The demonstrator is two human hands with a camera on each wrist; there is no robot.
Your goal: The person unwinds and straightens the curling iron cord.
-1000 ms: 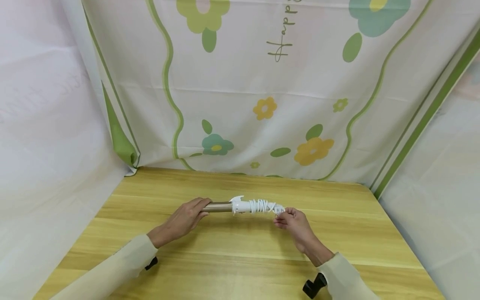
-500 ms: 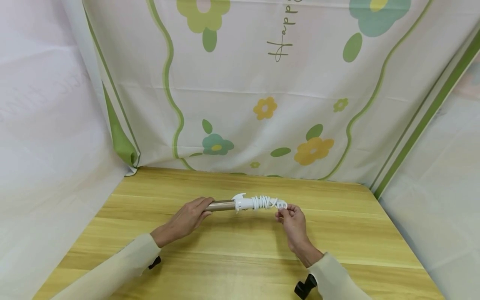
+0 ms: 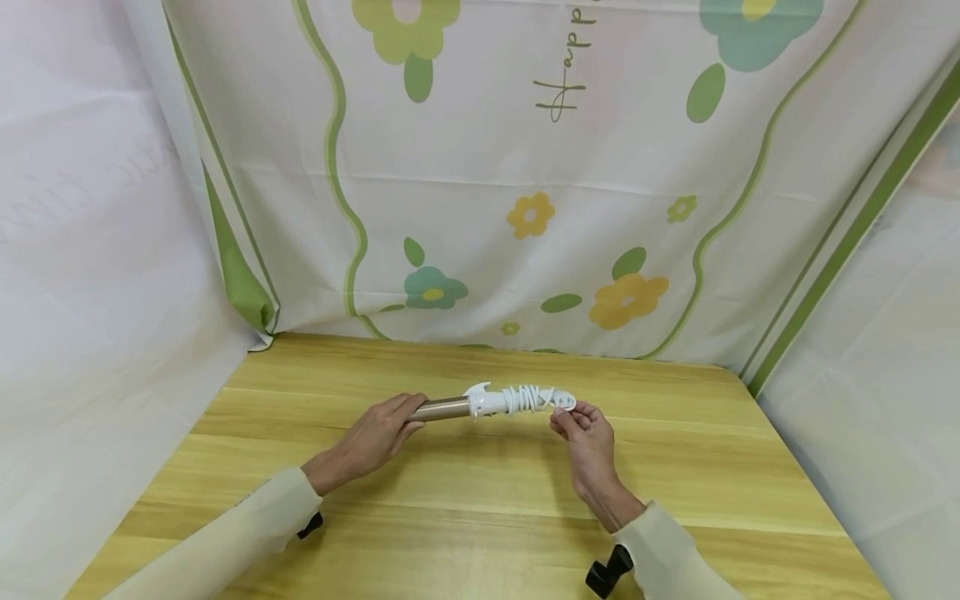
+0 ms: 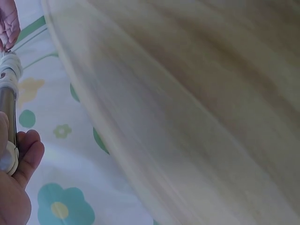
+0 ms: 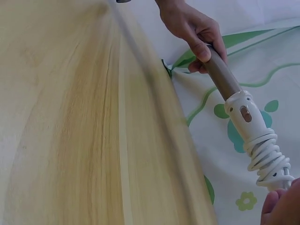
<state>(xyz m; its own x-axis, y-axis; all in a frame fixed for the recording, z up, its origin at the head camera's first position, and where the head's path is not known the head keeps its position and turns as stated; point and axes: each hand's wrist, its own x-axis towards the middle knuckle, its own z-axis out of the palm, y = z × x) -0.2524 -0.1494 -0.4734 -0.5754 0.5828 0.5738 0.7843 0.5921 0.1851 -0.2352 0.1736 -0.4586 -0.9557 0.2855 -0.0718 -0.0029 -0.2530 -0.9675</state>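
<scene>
A curling iron (image 3: pixel 487 405) with a white handle and a bronze-coloured barrel (image 3: pixel 444 408) is held up above the table, its right end slightly higher. White cord (image 3: pixel 527 398) is wound in several turns round the handle, also plain in the right wrist view. My left hand (image 3: pixel 371 437) grips the far end of the barrel; in the left wrist view its fingers (image 4: pixel 29 157) curl beside a white tip. At the other end, my right hand (image 3: pixel 591 450) pinches a white piece (image 3: pixel 564 401) by the handle's end. Whether that piece is the plug or the handle's tail I cannot tell.
Below lies a wood-grain table (image 3: pixel 480 517). A white cloth (image 3: pixel 480 167) printed with flowers and green lines hangs behind it, and pale cloth walls (image 3: pixel 112 250) stand at both sides. Black wrist mounts (image 3: pixel 609 572) sit under the sleeves.
The curling iron's handle end has risen a little and shifted slightly right. My right hand has moved up with it, and its wrist has swung left. The left hand has barely shifted.
</scene>
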